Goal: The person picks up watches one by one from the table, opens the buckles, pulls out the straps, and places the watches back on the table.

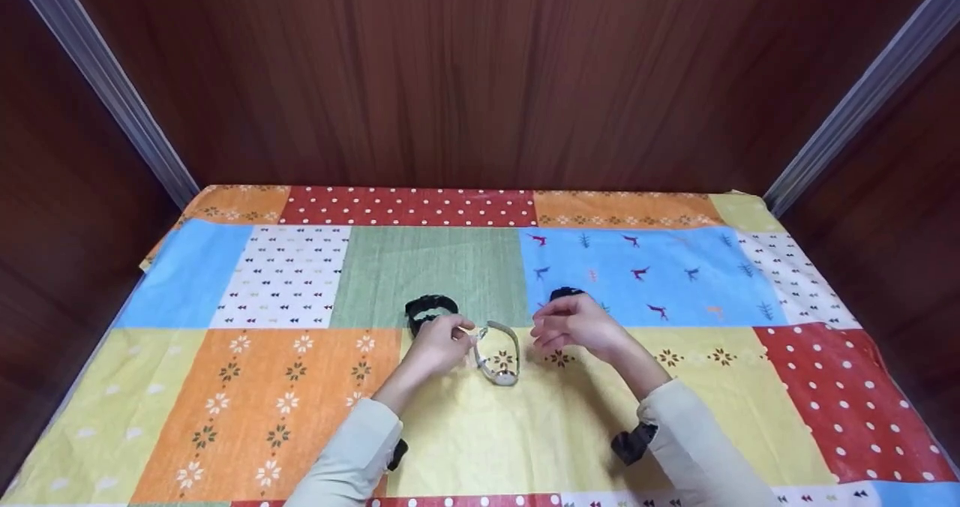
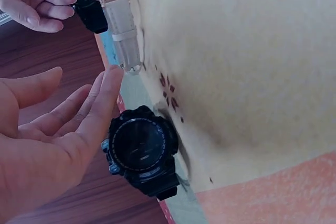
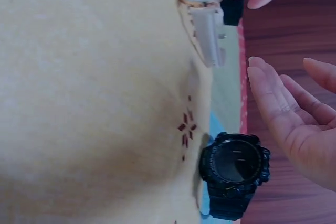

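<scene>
A wristwatch with a pale strap and a white dial in a rose-gold case rests on the cloth between the hands, its strap standing in a loop. My left hand is at the strap's left side, fingers loosely bent; its fingertips overlap the strap end in the left wrist view, and contact cannot be told. To the right of the strap hovers my right hand, fingers relaxed and holding nothing. Behind the left hand stands a black digital watch. A second black watch stands behind the right hand, mostly hidden in the head view.
A patchwork-patterned cloth covers the table. Dark wood panels rise behind it and on both sides, with grey metal strips at the corners. Black bands show at the sleeves.
</scene>
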`<state>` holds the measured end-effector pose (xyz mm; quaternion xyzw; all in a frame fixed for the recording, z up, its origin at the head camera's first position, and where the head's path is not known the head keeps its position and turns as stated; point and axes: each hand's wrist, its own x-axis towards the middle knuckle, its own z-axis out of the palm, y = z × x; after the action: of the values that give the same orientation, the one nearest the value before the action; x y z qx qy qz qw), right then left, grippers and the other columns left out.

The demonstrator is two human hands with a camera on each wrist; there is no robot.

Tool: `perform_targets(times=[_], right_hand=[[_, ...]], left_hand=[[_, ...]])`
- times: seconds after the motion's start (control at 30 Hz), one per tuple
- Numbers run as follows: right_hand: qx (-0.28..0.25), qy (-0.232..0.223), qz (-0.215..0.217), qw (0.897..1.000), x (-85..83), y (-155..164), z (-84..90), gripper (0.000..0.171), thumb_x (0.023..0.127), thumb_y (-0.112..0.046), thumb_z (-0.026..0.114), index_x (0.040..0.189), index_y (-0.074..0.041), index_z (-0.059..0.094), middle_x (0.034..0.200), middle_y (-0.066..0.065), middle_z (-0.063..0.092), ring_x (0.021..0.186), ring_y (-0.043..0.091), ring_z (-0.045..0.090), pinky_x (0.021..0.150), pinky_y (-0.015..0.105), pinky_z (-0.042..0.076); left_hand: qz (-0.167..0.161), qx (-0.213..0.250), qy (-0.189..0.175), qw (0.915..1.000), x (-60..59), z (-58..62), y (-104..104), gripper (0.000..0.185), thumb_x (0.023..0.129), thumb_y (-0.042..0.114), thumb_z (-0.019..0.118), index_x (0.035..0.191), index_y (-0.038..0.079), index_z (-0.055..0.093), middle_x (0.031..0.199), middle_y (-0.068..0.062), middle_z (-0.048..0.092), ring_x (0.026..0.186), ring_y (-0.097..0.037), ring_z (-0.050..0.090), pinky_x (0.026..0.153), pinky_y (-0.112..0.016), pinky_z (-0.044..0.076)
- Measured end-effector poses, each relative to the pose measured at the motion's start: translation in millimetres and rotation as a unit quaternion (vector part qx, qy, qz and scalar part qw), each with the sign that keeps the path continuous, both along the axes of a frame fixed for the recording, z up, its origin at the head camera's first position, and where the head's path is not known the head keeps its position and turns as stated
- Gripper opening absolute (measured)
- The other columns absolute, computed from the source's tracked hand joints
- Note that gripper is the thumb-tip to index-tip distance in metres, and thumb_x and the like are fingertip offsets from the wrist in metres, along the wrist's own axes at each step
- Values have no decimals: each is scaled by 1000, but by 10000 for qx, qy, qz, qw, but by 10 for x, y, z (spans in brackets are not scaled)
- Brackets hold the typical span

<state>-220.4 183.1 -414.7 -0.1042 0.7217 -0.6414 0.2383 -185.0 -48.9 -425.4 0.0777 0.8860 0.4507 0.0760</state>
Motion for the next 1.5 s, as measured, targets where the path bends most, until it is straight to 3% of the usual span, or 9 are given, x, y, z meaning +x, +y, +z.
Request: perform_targets(times=[0.3,0.53,0.67,0.9,1.2,1.5], right_hand=[[108,-18,-217,9997,-26,92,101,27,89,2,50,109,20,48,89,24,63,72,23,66,75,41,52],[69,89,-257,9996,-60,197,129,31,89,1,50,110,24,45,87,23,64,73,23,65,74,39,52],[146,162,-321,9992,-70,256,137,32,89,1,51,110,24,45,86,22,64,71,20,65,73,38,53],[394,277,-504,9976,-65,397,165,28,90,0,49,110,21,48,90,26,63,74,23,65,75,39,52],[540,215,-858,9946,-39,588,127,33,91,-2,49,113,21,45,94,26,62,81,28,65,77,40,51],[664,87,-1035,9924,-41,665,37,33,91,-2,48,113,22,45,91,23,63,78,27,65,77,42,51]], left_hand=[[-26,327,231,9992,-6,24,15,22,87,7,58,105,-6,62,85,-12,65,77,-19,60,69,-30,48],[-53,639,3,9979,-4,29,101,22,89,7,55,107,-5,61,84,-12,64,74,-15,58,66,-26,47],[-92,745,125,9971,-2,24,146,20,89,5,54,104,-6,62,80,-11,64,72,-14,57,63,-24,46],[-103,954,129,9953,-14,11,203,22,89,5,53,108,-6,60,91,-15,64,82,-21,61,69,-26,49],[-243,911,537,9941,-39,30,305,21,91,5,52,107,-4,62,93,-14,65,85,-24,62,75,-30,50],[-456,822,308,9951,-105,74,508,25,93,8,49,111,-4,60,101,-13,65,94,-25,60,84,-33,47]])
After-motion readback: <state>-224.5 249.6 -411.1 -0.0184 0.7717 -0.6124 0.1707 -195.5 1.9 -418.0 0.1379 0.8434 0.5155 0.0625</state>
